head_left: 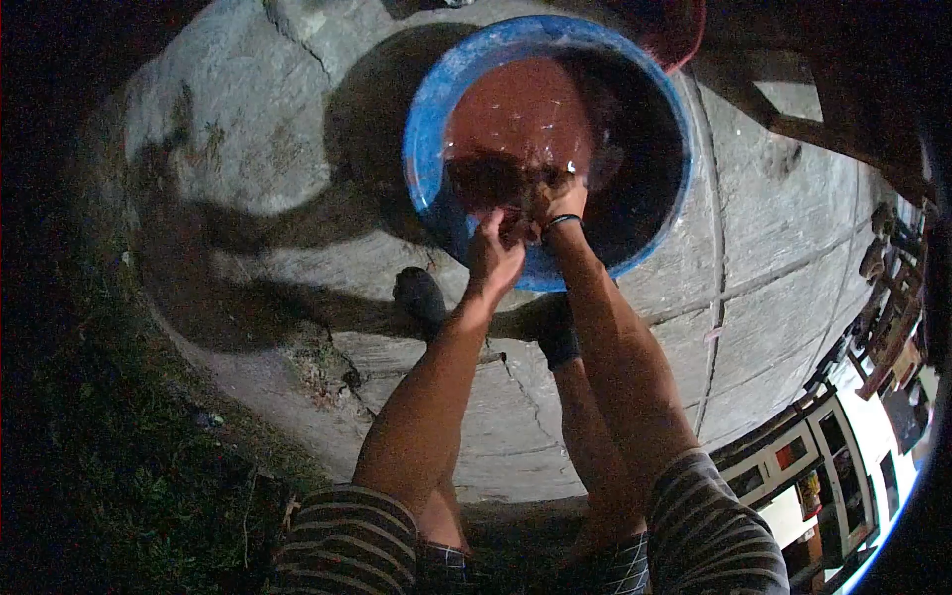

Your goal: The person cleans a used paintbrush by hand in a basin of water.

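A round blue tub (424, 149) stands on the concrete, with reddish-brown liquid (521, 99) inside it. Both of my hands reach over its near rim. My left hand (499, 250) is at the near side of the tub, its fingers curled and pinched together. Close beside it, my right hand (562, 201) is lower, at the liquid's surface, with the fingers bent inward and a dark band on the wrist. Something small and dark seems to be between the two hands, but shadow hides what it is.
Cracked concrete ground (238, 119) surrounds the tub. My dark-shod feet (420, 297) are just short of its near rim. Part of a red rim (689, 40) shows behind the tub. Grass (119, 446) lies at the lower left, and a white cabinet-like structure (793, 451) at the lower right.
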`<state>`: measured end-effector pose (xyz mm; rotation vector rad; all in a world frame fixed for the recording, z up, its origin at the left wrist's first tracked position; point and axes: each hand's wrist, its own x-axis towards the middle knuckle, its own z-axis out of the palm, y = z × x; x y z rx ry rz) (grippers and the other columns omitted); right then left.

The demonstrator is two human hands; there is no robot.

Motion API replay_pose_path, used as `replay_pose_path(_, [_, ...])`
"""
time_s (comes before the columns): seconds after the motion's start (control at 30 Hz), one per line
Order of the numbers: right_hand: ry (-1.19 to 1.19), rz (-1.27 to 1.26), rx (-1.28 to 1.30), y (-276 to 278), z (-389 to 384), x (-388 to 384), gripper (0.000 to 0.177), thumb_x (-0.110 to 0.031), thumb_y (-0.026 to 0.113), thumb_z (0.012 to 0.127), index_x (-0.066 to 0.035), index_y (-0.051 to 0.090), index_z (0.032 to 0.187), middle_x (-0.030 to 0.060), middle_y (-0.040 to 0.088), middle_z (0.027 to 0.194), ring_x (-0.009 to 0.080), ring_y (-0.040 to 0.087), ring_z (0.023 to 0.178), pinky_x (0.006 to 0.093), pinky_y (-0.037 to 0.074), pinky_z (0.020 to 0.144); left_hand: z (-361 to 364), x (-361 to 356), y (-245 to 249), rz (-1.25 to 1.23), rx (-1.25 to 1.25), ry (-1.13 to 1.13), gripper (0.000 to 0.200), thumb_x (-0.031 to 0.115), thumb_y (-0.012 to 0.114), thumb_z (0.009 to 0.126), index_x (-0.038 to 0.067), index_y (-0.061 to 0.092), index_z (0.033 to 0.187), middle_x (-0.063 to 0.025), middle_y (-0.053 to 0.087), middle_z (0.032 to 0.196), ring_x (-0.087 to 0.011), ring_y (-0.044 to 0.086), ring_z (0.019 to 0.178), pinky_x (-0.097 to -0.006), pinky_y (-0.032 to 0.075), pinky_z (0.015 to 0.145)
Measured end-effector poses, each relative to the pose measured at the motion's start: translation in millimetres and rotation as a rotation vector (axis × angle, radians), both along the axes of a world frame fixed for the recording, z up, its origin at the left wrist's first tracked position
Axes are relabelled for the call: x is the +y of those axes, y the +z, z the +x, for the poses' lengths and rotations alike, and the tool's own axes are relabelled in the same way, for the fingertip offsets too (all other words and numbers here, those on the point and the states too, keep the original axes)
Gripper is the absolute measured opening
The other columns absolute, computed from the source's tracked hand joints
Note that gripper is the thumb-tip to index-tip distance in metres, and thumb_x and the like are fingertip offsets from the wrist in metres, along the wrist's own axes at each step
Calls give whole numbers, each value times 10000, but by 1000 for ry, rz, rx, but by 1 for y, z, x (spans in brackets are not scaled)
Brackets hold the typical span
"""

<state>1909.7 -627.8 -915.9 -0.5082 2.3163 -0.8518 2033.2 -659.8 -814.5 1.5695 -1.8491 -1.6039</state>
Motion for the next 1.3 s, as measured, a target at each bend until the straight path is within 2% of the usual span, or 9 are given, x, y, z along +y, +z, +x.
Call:
replay_pose_path(0.07, [229,329,282,40,-3,-14,325,-306,632,761,-7,635,886,174,652,854,284,639,776,339,491,674,-2,-1,2,44,-135,-62,250,140,556,806,22,548,1027,-198,621,908,-354,601,865,-393,471,732])
replay_pose_path(0.4, [-275,662,-180,38,-8,-17,653,-580,510,776,56,632,865,277,606,933,391,573,953,395,461,801,-3,6,13,134,3,-78,330,196,574,810,-16,521,1057,-228,599,955,-389,584,901,-405,461,768])
replay_pose_path(0.5, [-14,487,54,-74,-24,43,673,-604,462,788,38,659,834,229,637,869,349,618,868,400,479,751,-6,14,3,288,96,-13,343,239,552,837,-22,516,1055,-220,601,959,-384,585,906,-405,459,766])
replay_pose_path(0.67, [-260,647,88,67,-62,-12,652,-566,374,849,21,654,804,244,625,863,366,610,854,439,461,748,10,18,-37,133,-38,41,266,183,515,849,3,511,1046,-225,609,927,-394,588,882,-417,463,741])
replay_pose_path(0.9, [-121,541,142,8,-67,24,438,-403,533,837,12,644,924,185,655,837,316,638,759,392,488,691,20,-6,-30,-84,-323,-71,327,245,490,863,5,507,1084,-233,608,922,-406,578,873,-437,453,743])
replay_pose_path(1.0, [-295,-255,-468,-11,-29,17,303,-232,667,793,53,637,890,81,663,802,128,590,740,311,484,672,24,2,-47,-52,-303,-61,347,262,502,856,2,503,1087,-226,603,943,-401,570,894,-434,447,753])
replay_pose_path(1.1, [59,155,17,33,-16,4,208,-143,649,806,30,635,921,110,652,874,184,620,798,286,502,695,20,1,-39,41,-222,-17,335,228,535,837,1,502,1081,-220,602,936,-390,571,902,-428,446,759])
replay_pose_path(1.23, [-140,-278,-847,33,-1,-5,297,-217,598,834,-76,585,1095,60,626,1055,169,625,865,298,501,773,7,-9,-1,-67,-148,-54,304,179,586,812,3,505,1045,-213,604,914,-382,578,896,-425,447,758])
replay_pose_path(1.3, [605,27,-237,40,-12,-5,294,-230,574,849,-63,584,1092,68,609,1081,155,595,935,294,486,801,10,4,-18,-251,-56,-9,277,159,604,803,3,510,1013,-206,603,915,-380,579,895,-419,447,758])
